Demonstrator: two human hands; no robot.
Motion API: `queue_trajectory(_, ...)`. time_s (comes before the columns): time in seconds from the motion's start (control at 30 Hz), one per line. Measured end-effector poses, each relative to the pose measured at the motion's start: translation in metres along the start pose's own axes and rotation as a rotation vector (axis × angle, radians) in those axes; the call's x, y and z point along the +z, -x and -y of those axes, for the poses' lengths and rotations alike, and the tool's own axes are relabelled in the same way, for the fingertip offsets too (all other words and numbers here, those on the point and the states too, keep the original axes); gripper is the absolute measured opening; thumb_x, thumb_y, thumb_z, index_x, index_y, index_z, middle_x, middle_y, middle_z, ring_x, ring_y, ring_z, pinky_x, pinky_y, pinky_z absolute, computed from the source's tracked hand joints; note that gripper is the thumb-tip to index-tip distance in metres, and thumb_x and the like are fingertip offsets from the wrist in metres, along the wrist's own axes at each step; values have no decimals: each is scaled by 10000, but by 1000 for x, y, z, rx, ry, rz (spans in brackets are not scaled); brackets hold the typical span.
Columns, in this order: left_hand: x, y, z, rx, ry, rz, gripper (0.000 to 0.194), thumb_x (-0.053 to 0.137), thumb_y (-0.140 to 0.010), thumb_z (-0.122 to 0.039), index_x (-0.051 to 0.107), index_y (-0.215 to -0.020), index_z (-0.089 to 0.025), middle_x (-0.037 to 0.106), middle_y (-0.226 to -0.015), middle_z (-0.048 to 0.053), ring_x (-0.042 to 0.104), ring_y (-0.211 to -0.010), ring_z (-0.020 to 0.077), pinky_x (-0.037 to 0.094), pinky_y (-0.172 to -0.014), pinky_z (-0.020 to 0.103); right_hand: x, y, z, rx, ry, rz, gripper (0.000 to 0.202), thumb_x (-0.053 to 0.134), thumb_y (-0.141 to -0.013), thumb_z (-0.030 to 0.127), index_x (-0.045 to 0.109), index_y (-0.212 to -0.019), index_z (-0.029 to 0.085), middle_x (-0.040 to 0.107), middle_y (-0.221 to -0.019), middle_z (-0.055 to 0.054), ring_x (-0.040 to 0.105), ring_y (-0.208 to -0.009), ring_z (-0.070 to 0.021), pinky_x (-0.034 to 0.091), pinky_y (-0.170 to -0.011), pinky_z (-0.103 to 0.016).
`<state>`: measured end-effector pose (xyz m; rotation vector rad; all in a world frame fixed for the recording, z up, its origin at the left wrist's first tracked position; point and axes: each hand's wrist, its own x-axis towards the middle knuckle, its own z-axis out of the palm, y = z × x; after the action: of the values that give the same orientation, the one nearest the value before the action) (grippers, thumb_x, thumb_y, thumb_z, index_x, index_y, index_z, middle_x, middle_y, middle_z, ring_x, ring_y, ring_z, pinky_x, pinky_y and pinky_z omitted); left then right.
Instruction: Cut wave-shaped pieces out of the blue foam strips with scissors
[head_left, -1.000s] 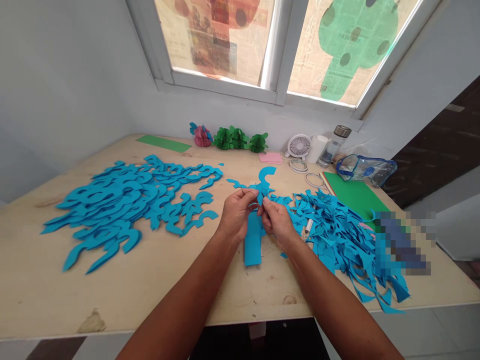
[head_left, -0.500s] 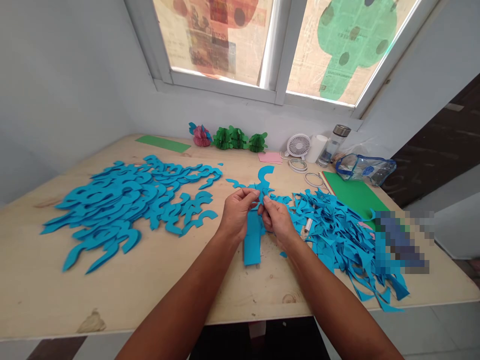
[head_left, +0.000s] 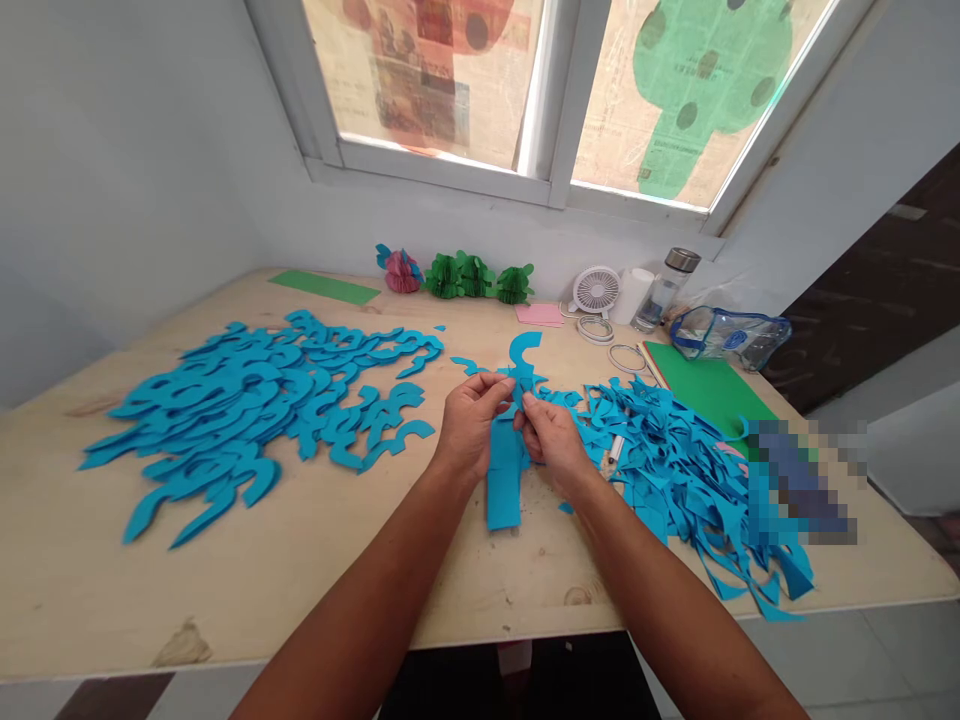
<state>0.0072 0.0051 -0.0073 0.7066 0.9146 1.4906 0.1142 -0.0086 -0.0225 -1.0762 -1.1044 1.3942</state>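
Observation:
A curved blue paper cutout (head_left: 525, 352) is pinched between my two hands at the middle of the table, its hooked end pointing up and away from me. My left hand (head_left: 474, 418) grips it from the left with thumb and fingertips. From the right, my right hand (head_left: 553, 432) closes thumb and fingers on its lower part. Beneath the hands lies a blue paper strip (head_left: 504, 492), flat on the wood. To the left spreads a heap of wavy blue paper cutouts (head_left: 225, 385). Blue paper scraps (head_left: 675, 470) are piled to the right of my right hand.
A marker (head_left: 616, 449) lies at the scraps' edge. Green paper sheets (head_left: 705, 385), a clear pouch (head_left: 731, 338), a bottle (head_left: 666, 292) and a small fan (head_left: 596, 290) stand at the back right. Green paper ornaments (head_left: 474, 275) line the wall. One area at right is pixelated.
The top of the curved cutout has shifted slightly left between my fingers. Both hands keep their pinch, and the piles stay as they were.

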Motion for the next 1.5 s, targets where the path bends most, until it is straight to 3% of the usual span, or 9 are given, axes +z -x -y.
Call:
queue_trajectory(0.27,3,3,-1,-160,189,96,280,832,-493,-245,582,-596,-172,539,-564,-47,496,-551,103,401,-548,248,1,0,0,-22,-25,-22,594,665,-609,758,553,-586,176,308,-353,97,189,-345,-50,101,-360,-233)
queue_trajectory(0.6,5,5,2,-81,146,56,238,826,-529,-241,616,-605,-155,576,-599,-38,521,-559,94,431,-613,262,0,0,-1,-40,-27,-31,594,659,-620,763,528,-577,185,312,-356,97,198,-342,-50,118,-353,-233)
queue_trajectory(1.0,9,8,2,-67,151,67,219,816,-532,-248,625,-592,-162,568,-558,-42,501,-504,87,430,-607,263,1,1,1,-48,-51,-30,575,654,-654,743,550,-596,181,311,-358,96,188,-341,-52,104,-357,-239)
queue_trajectory(1.5,8,8,7,-76,168,84,223,837,-547,-250,642,-605,-160,552,-559,-41,503,-535,89,442,-624,257,2,2,0,-39,-89,-44,556,646,-678,734,472,-612,210,285,-374,102,174,-350,-57,97,-360,-241)
